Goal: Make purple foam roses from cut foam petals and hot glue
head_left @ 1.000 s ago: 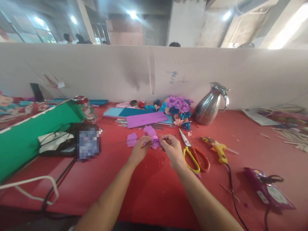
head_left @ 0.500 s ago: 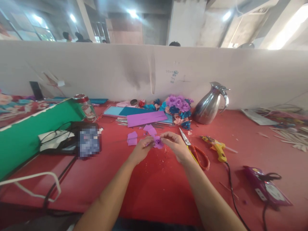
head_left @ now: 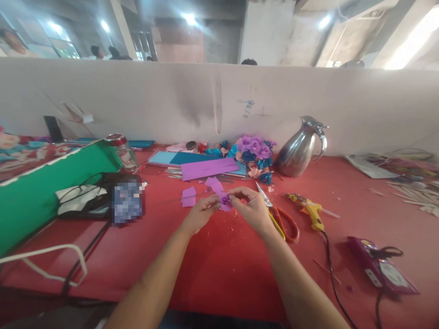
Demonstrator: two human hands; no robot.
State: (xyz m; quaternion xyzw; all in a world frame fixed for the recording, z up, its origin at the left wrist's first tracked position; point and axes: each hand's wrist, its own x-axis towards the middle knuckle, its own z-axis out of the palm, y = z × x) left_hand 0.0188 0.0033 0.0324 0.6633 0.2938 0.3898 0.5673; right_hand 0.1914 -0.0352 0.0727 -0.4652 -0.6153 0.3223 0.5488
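Note:
A small purple paper flower (head_left: 225,200) is held between both hands above the red table (head_left: 219,274). My left hand (head_left: 203,211) pinches it from the left; a thin wire stem runs out leftward from those fingers. My right hand (head_left: 252,208) is closed on the flower's right edge, thumb and fingertips at the petals. Cut purple paper pieces (head_left: 188,197) lie just beyond my left hand. Scissors (head_left: 279,219) with red and yellow handles rest right of my right hand. Further right lies a yellow glue gun (head_left: 310,214) with a black cord.
Behind the hands are a purple paper strip (head_left: 209,169), blue sheets (head_left: 163,158) and a bunch of paper flowers (head_left: 255,153). A metal jug (head_left: 297,148) stands back right, a glass jar (head_left: 123,155) back left. A purple pouch-like thing (head_left: 380,267) lies front right; a green panel (head_left: 61,196) edges the left.
Both hands stay on the purple flower in nearly the same place, with only slight shifts of the fingers. A person's head has come further into view at the far left.

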